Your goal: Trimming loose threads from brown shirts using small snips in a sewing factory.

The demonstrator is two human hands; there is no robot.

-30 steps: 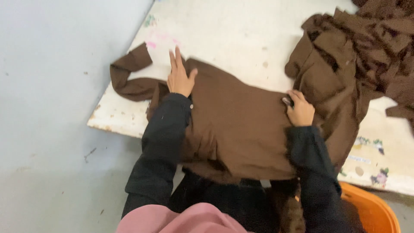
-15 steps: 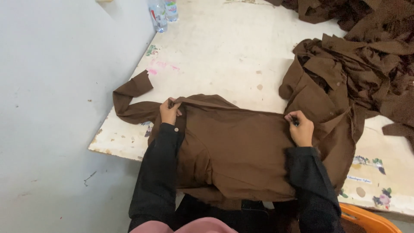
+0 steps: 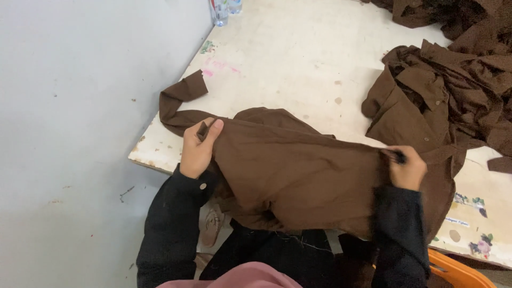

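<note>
At the near edge of a worn white table (image 3: 298, 58), the person holds a brown shirt (image 3: 298, 170) stretched between both hands. The left hand (image 3: 198, 149) is closed on the shirt's upper left edge, fingers curled over a fold of the cloth and thumb pressed against it. The right hand (image 3: 406, 169) is clenched on the opposite edge, bunching the fabric in its fist; what looks like a small dark thing shows at its knuckles, too blurred to tell. Between the two grips the cloth runs fairly taut, and below them it hangs off the table edge over the person's lap. Beyond the left grip, a sleeve (image 3: 178, 101) of the same shirt trails out across the tabletop toward the table's left edge. Just past the right grip, touching the held shirt, lies a heap of brown garments (image 3: 448, 80), rumpled, with a collar and buttons showing. Far beyond the left grip, at the table's far edge, stand two clear bottles (image 3: 224, 8). Below the right forearm an orange seat (image 3: 453, 269) shows.
</note>
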